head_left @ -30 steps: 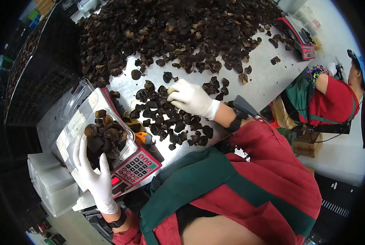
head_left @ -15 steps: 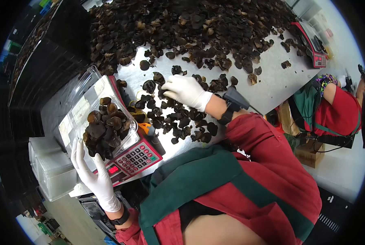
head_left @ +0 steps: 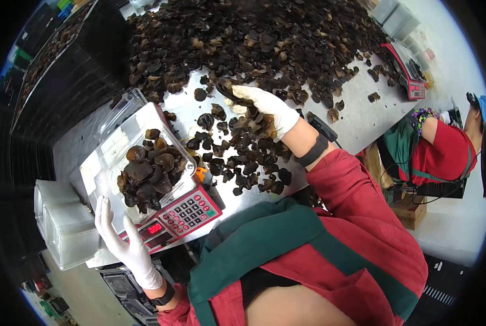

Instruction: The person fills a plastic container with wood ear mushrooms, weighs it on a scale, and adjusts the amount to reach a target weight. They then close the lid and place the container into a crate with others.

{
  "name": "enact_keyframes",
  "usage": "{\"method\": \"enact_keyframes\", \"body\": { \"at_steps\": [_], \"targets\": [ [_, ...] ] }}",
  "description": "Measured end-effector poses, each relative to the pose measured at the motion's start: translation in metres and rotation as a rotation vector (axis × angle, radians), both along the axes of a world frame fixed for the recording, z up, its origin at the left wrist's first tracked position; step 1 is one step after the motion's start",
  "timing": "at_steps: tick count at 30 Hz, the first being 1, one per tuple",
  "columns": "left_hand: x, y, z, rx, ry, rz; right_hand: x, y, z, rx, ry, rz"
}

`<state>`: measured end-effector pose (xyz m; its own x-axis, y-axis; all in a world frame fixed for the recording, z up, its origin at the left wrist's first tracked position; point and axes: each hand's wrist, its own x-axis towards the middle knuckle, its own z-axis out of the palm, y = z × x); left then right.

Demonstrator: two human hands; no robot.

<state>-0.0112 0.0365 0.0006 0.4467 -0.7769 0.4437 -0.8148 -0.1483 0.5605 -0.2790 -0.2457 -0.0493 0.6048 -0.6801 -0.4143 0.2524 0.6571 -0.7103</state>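
My left hand (head_left: 126,244), in a white glove, is open with fingers apart at the lower left corner of the red digital scale (head_left: 186,209). A clear plastic tray (head_left: 184,187) on the scale bears a heap of brown wood ear mushrooms (head_left: 150,171). My right hand (head_left: 267,106), also gloved, is turned partly on its side above the metal table. Its fingers curl around a few dark wood ear mushrooms (head_left: 233,98); how many is hidden. Loose wood ears (head_left: 248,157) lie scattered below it. An orange-handled tool (head_left: 202,175) is partly hidden beside the scale.
A large pile of wood ears (head_left: 264,41) covers the far side of the table (head_left: 351,127). Stacked clear trays (head_left: 66,228) stand at left, near black crates (head_left: 74,70). A second scale (head_left: 403,70) is far right, and a co-worker (head_left: 444,146) is beyond the table.
My right hand has moved up and to the right, turned over, and closed on wood ears from the table. My left hand stays open beside the scale. The view has shifted slightly.
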Motion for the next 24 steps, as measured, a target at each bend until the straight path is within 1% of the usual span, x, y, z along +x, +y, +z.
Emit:
{"method": "enact_keyframes", "body": {
  "at_steps": [2, 3, 4, 6, 7, 8, 10, 11, 12, 13, 14, 15, 18, 19, 20, 22, 23, 24],
  "targets": [
    [0.0, 0.005, -0.001, -0.016, 0.028, 0.041, 0.018, 0.005, 0.012, 0.055, -0.092, 0.062],
    [0.003, 0.007, -0.001, -0.017, 0.015, 0.036, 0.03, 0.003, 0.017, 0.037, -0.173, 0.145],
    [0.005, 0.009, 0.0, -0.018, -0.001, 0.034, 0.041, 0.003, 0.024, -0.1, -0.163, 0.202],
    [0.006, 0.01, 0.003, -0.046, 0.063, 0.041, 0.066, 0.012, 0.047, -0.199, -0.129, 0.23],
    [0.005, 0.01, 0.004, -0.056, 0.064, 0.036, 0.079, 0.016, 0.048, -0.173, -0.257, 0.234],
    [0.005, 0.009, 0.006, -0.066, 0.066, 0.032, 0.092, 0.016, 0.052, -0.204, -0.25, 0.259],
    [-0.001, 0.003, 0.011, -0.098, 0.035, 0.017, 0.117, 0.031, 0.067, -0.443, -0.12, 0.206],
    [-0.003, 0.0, 0.013, -0.086, -0.016, 0.015, 0.131, 0.04, 0.068, -0.356, -0.193, 0.181],
    [-0.006, -0.003, 0.014, -0.071, -0.068, 0.012, 0.141, 0.044, 0.068, -0.488, -0.163, 0.177],
    [-0.008, -0.009, 0.012, -0.097, -0.064, -0.035, 0.147, 0.051, 0.071, -0.431, -0.158, 0.199],
    [-0.014, -0.015, 0.011, -0.13, -0.198, -0.074, 0.151, 0.06, 0.076, -0.375, -0.151, 0.219],
    [-0.021, -0.022, 0.012, -0.137, -0.258, -0.111, 0.157, 0.067, 0.077, -0.353, -0.116, 0.175],
    [-0.04, -0.047, 0.005, -0.17, -0.366, -0.19, 0.164, 0.075, 0.072, -0.362, -0.081, 0.208],
    [-0.043, -0.054, 0.004, -0.147, -0.386, -0.175, 0.164, 0.075, 0.068, -0.317, -0.023, 0.213],
    [-0.045, -0.055, 0.002, -0.147, -0.384, -0.175, 0.164, 0.077, 0.067, -0.316, -0.021, 0.214],
    [-0.047, -0.058, -0.003, -0.151, -0.316, -0.146, 0.163, 0.08, 0.067, -0.431, -0.042, 0.17],
    [-0.05, -0.058, 0.002, -0.209, -0.313, -0.143, 0.161, 0.076, 0.063, -0.492, -0.049, 0.206],
    [-0.051, -0.055, 0.0, -0.209, -0.311, -0.148, 0.159, 0.074, 0.06, -0.492, -0.046, 0.201]
  ]
}}
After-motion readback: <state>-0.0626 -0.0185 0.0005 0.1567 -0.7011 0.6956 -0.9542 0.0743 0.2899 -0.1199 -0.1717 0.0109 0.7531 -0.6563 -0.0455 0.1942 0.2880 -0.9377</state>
